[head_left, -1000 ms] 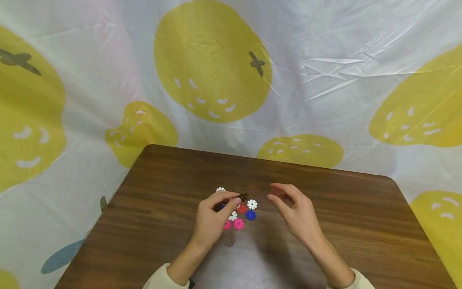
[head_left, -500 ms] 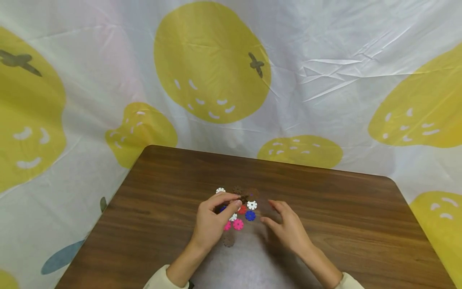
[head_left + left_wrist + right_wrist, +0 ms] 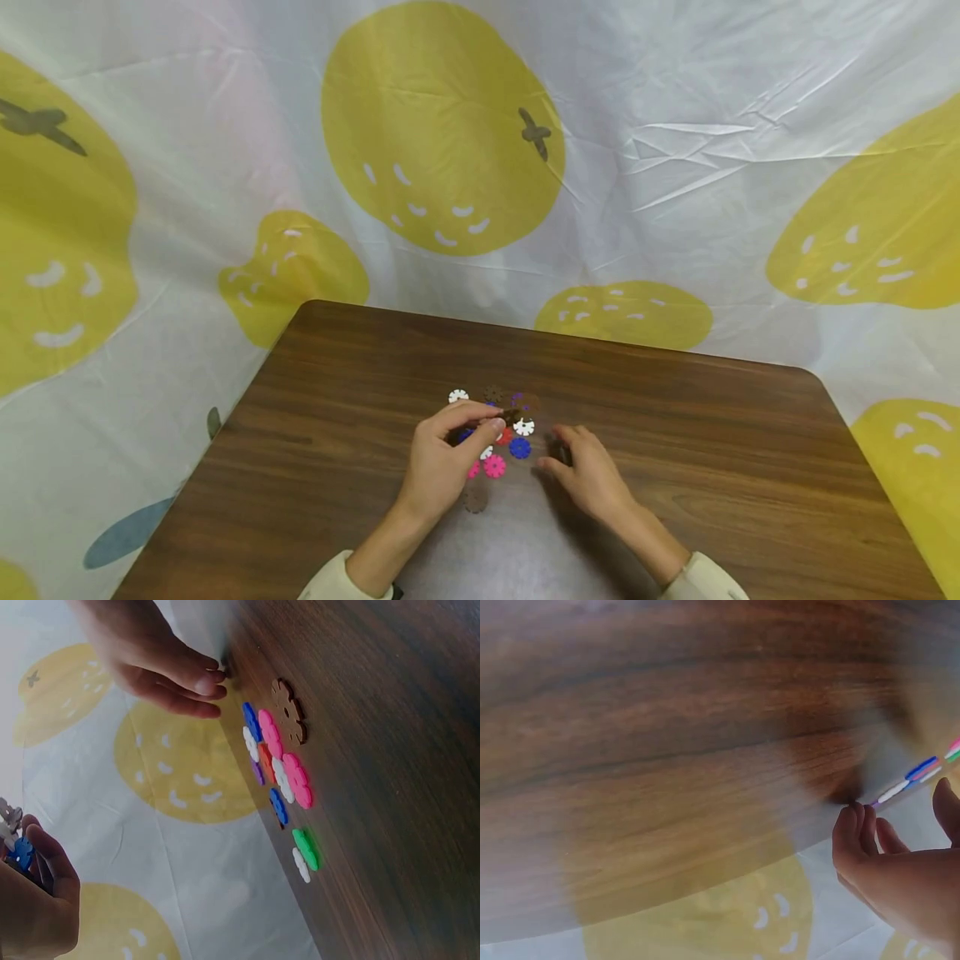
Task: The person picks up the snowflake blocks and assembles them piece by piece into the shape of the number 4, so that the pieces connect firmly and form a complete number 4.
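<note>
My left hand [image 3: 442,450] is raised over a group of slotted snowflake discs. Between thumb and fingers it pinches a small joined cluster of them, dark brown in the head view; the left wrist view shows a blue disc [image 3: 22,853] and a pale one in it. To the right of the group, my right hand [image 3: 592,477] hovers low with fingers loosely bent and thumb apart, nothing seen in its grasp. Nearest to it lie a blue disc [image 3: 520,448] and a white disc [image 3: 523,427]. A pink disc [image 3: 494,466] lies closer to me.
A lone brown disc [image 3: 475,500] blends into the wooden table [image 3: 720,450]. At the group's far side are a white disc [image 3: 458,396] and a purple disc [image 3: 517,401]. In the left wrist view a green disc [image 3: 305,849] shows. A fruit-print curtain [image 3: 675,183] hangs behind.
My right hand has come down toward the table and slightly toward me and left. My left hand stays nearly in place with its cluster, which has tilted slightly.
</note>
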